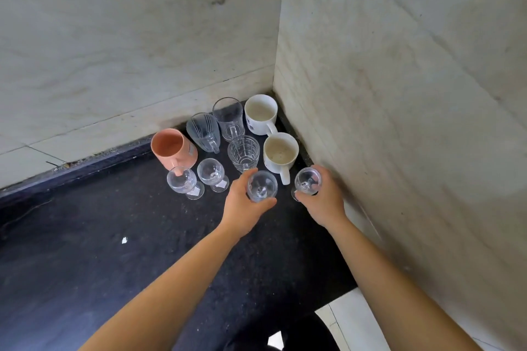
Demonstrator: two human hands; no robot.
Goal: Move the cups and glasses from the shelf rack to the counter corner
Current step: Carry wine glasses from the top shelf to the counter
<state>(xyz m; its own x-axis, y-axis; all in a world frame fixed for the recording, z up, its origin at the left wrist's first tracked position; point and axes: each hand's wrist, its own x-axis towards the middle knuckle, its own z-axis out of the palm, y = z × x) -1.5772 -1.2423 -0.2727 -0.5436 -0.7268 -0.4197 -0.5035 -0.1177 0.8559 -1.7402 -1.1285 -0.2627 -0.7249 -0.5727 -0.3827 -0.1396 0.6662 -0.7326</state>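
Glass fills both grips: the left hand (242,204) curls round the left goblet (261,186), the right hand (326,198) round the right goblet (307,181), flanking the white mug (281,155), probably to extend the near row on the counter (114,236).

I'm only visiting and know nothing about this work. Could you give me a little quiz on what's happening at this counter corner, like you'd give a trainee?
1. Pick one: what does the right hand grip? A) a white mug B) a small stemmed glass C) nothing
2. True or false: the orange mug stands nearest the corner where the walls meet.
3. Fill the gap: ___ stemmed glasses stand on the black counter with no hand on them.
Key: 1 B. 2 False; a white mug stands there. 3 Two: the far-left glass and its neighbour glass.
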